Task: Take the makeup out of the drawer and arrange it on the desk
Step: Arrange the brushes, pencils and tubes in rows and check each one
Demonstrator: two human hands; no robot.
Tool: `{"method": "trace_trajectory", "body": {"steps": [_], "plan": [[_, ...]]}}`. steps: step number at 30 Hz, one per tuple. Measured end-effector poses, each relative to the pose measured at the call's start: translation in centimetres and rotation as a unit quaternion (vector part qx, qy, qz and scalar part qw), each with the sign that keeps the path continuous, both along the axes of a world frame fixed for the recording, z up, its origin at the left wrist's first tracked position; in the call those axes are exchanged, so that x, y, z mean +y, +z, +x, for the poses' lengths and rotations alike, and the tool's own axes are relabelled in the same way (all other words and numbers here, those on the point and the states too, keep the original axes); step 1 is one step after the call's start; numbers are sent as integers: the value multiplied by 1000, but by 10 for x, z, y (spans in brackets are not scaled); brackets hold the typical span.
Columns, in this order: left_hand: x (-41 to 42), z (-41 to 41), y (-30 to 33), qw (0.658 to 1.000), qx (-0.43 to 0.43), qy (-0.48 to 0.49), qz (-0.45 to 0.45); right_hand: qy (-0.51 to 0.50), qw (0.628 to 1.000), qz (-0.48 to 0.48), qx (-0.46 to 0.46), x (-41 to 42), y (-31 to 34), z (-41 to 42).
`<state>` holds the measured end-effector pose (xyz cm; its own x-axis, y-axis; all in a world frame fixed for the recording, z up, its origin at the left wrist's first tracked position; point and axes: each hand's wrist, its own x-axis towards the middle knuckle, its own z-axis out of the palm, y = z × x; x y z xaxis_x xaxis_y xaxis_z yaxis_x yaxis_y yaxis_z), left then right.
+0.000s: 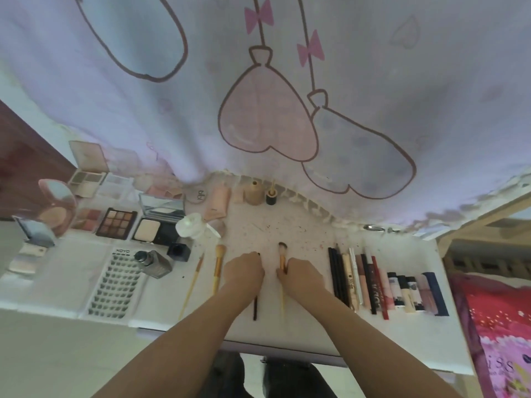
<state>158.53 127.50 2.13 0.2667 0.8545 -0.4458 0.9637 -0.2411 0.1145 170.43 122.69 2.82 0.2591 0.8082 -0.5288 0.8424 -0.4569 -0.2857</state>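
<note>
Laying brushes side by side at the desk (287, 334) centre, head view: left hand (244, 270) curled over a dark-handled brush (255, 307), right hand (298, 272) pinching a tan brush (282, 255). Two more brushes (219, 267) lie left; pencils and tubes (385, 285) are rowed right, palettes (116, 222) far left. Risk: a forearm sweep could scatter the tube row; drawer not visible.
</note>
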Motion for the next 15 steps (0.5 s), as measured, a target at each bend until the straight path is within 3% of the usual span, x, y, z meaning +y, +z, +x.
{"method": "trace_trajectory", "body": {"steps": [10, 15], "plan": [[23, -78, -8, 1000, -5, 4, 24, 23, 1000, -1, -3, 25, -10, -87], [29, -92, -8, 998, -24, -45, 37, 16, 1000, 1, 2, 31, -9, -106]]}}
